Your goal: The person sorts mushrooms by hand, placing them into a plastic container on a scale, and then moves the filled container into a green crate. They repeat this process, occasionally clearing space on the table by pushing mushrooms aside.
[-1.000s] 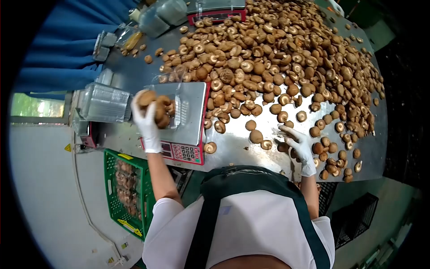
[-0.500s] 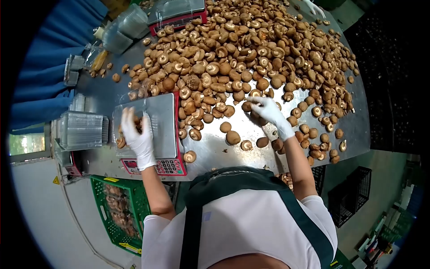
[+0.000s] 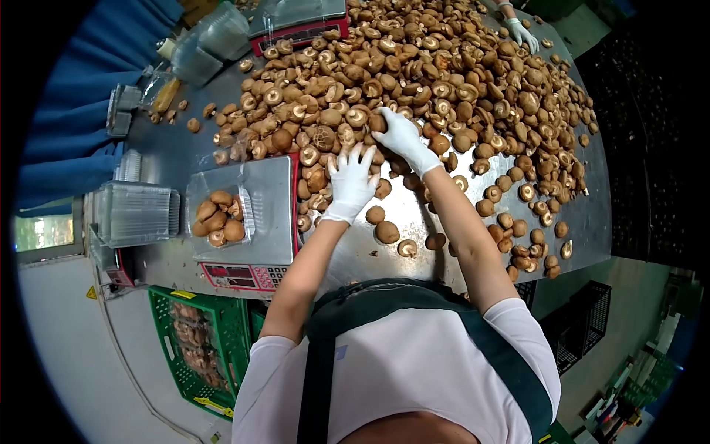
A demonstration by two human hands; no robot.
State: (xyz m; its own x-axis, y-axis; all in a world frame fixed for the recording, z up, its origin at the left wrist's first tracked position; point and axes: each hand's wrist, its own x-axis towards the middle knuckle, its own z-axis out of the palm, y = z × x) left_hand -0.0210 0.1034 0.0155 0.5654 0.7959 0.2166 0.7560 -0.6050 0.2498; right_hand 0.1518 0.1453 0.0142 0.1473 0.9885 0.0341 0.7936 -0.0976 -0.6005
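Observation:
A large heap of brown shiitake mushrooms covers the metal table. My left hand, in a white glove, lies on the near edge of the heap with its fingers spread, touching mushrooms. Just beyond it, my gloved right hand has thumb and fingers around a shiitake mushroom. To the left, a clear plastic tray rests on a digital scale, with several mushrooms in it.
Stacked clear trays stand left of the scale. A second scale is at the back. Another person's gloved hand is at the far right of the heap. Below the table edge sits a green crate with packed mushrooms.
My left hand has moved right, from the tray on the scale to the heap. My right hand has moved up and left to a mushroom there. The other person's hand has come further into view.

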